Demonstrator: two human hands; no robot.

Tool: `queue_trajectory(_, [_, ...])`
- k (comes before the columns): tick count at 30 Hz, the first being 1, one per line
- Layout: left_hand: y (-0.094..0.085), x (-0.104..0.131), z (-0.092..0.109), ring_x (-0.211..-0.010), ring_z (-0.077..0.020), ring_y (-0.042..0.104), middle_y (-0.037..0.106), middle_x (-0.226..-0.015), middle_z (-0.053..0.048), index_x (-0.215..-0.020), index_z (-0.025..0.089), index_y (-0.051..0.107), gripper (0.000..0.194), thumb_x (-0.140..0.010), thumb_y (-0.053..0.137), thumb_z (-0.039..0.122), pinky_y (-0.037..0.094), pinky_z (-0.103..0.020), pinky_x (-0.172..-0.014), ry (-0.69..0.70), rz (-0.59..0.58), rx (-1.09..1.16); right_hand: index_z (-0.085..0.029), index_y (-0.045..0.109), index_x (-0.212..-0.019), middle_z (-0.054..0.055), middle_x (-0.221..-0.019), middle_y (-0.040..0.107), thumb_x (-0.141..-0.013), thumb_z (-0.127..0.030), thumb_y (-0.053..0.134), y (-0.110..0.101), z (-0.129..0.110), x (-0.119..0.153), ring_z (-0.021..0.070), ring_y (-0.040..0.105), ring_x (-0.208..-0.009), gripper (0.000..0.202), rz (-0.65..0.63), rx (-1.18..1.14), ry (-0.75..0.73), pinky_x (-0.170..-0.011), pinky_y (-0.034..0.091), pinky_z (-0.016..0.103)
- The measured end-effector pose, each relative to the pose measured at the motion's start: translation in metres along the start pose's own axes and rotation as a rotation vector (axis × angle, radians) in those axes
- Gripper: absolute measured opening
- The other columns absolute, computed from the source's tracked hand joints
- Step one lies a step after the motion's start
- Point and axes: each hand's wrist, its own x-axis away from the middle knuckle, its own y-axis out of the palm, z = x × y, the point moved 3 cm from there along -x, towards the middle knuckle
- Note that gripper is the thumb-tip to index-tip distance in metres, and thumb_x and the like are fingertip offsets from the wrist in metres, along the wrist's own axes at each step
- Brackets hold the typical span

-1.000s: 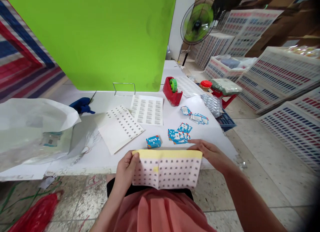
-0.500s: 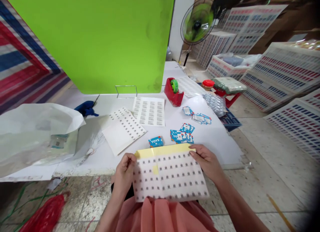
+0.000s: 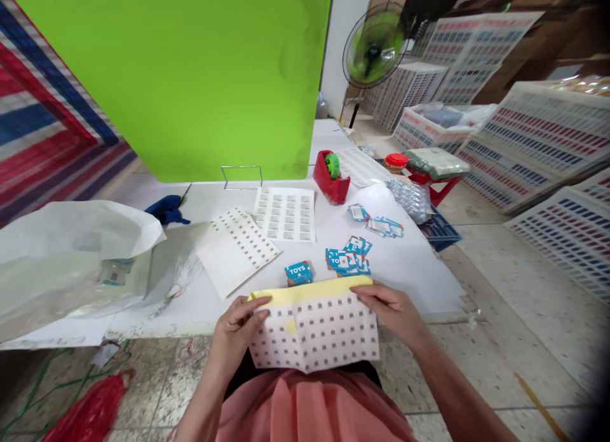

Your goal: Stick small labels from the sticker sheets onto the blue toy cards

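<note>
A sticker sheet (image 3: 328, 331) with rows of small dark printed labels and a yellow top strip hangs over my lap at the table's front edge. My left hand (image 3: 241, 324) pinches its upper left corner between thumb and fingers. At the upper right corner, my right hand (image 3: 391, 308) grips it the same way. The sheet is creased down its left part, with one bare yellow patch. Just beyond it lies a small stack of blue TOYS cards (image 3: 298, 272). More blue cards (image 3: 347, 259) are spread to the right of that stack.
On the white table (image 3: 410, 270) are a partly used label sheet (image 3: 238, 245), a barcode sheet (image 3: 286, 214), and a red tape dispenser (image 3: 332, 180). A plastic bag (image 3: 71, 258) covers the left side. A green board (image 3: 204, 80) stands behind. White crates (image 3: 538, 143) and a fan (image 3: 375, 48) are at right.
The sheet has tilted and bent, so less of its lower part shows. My left hand has shifted inward along the top edge; my right hand has moved slightly left.
</note>
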Motion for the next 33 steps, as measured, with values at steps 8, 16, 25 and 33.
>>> queue_trajectory(8, [-0.013,0.002,0.002,-0.077,-0.0159,0.056,0.062,-0.08,-0.003,-0.091,0.023,0.073,0.025,-0.07,0.069,0.036,0.046,-0.024,-0.066,0.018,-0.025,-0.062,-0.022,0.07,-0.104,0.003,-0.075,0.07,-0.072,-0.04,0.066,0.002,-0.002,0.003,0.0179,0.061,-0.062,0.037,0.062,-0.029,0.123,-0.055,0.049,0.027])
queue_trajectory(16, [-0.022,0.004,0.012,-0.071,-0.0137,0.059,0.062,-0.077,-0.001,-0.088,0.026,0.072,0.015,-0.078,0.063,0.031,0.046,-0.022,-0.062,0.137,0.032,-0.261,-0.026,0.073,-0.097,0.002,-0.081,0.073,-0.072,-0.039,0.065,-0.002,-0.023,0.006,0.0188,0.062,-0.064,0.03,0.094,0.182,0.042,-0.062,0.052,0.029])
queue_trajectory(25, [-0.032,0.017,0.028,-0.089,-0.0196,0.062,0.07,-0.095,-0.005,-0.089,0.021,0.072,0.027,-0.074,0.064,0.042,0.05,-0.027,-0.077,-0.03,0.098,-0.113,-0.024,0.07,-0.105,0.004,-0.107,0.069,-0.079,-0.038,0.06,-0.013,-0.039,0.014,0.0231,0.065,-0.092,0.031,0.011,0.127,-0.062,-0.08,0.053,0.032])
queue_trajectory(33, [-0.031,0.052,0.062,-0.095,-0.0198,0.058,0.067,-0.104,-0.005,-0.102,0.021,0.069,0.033,-0.078,0.06,0.043,0.047,-0.026,-0.078,-0.038,0.038,-0.195,-0.023,0.071,-0.102,0.006,-0.105,0.069,-0.08,-0.038,0.06,-0.016,-0.043,0.026,0.0236,0.064,-0.094,0.029,-0.027,0.006,-0.154,-0.082,0.052,0.034])
